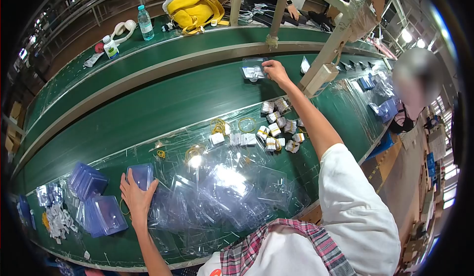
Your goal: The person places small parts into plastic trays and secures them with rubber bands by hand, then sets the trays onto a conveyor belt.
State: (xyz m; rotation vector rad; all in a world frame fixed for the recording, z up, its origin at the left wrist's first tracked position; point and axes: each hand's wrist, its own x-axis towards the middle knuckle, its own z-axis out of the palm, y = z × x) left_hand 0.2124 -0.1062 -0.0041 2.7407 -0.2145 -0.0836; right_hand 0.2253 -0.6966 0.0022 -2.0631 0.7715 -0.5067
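My right hand [276, 73] reaches far over the green belt and pinches the right edge of a clear plastic blister pack [253, 72] with a white printed card inside. On the near worktop, my left hand [137, 197] has its thumb and fingers around the near end of a clear plastic blister shell [142, 175]. Left of that hand lie stacked bluish plastic shells [106, 214]. A wide loose heap of clear shells [222, 197] spreads to its right. Beyond the heap sit bundles of white folded papers [276, 125], several banded in yellow.
Yellow rubber bands [217, 126] lie near the papers. Small white pieces [60, 221] are piled at far left. A metal post [335, 41] stands right of my right hand. The back ledge holds a water bottle [145, 23] and a yellow bag [195, 9]. Other people are behind and at right.
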